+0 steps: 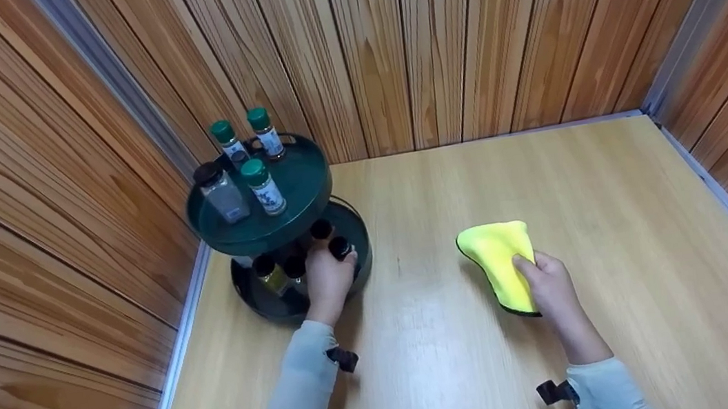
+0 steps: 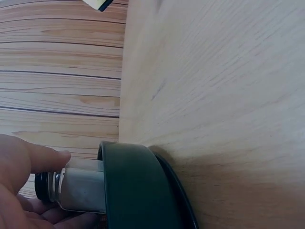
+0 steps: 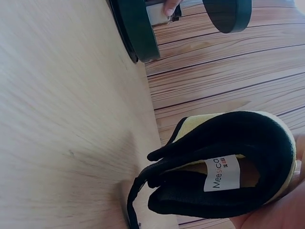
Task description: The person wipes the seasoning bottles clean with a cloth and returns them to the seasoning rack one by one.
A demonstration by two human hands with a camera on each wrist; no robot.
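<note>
On the lower tier (image 1: 362, 271) of a dark green two-tier round rack, my left hand (image 1: 330, 281) grips a spice jar with a black lid (image 1: 340, 248). The left wrist view shows the thumb on one side of this clear jar (image 2: 83, 188), fingers behind it, and its base hidden by the tier's green wall (image 2: 138, 186). Over the table, my right hand (image 1: 550, 286) holds a folded yellow cloth (image 1: 499, 261) between thumb and fingers. The right wrist view shows the cloth's black-edged folds and a white label (image 3: 222, 173).
Green-capped shakers (image 1: 267, 192) and a larger black-lidded jar (image 1: 222, 193) stand on the upper tier (image 1: 297, 199). More black-lidded jars (image 1: 270, 275) share the lower tier. Wood-panelled walls (image 1: 387, 55) border the table (image 1: 419, 204); the rack stands near the left corner.
</note>
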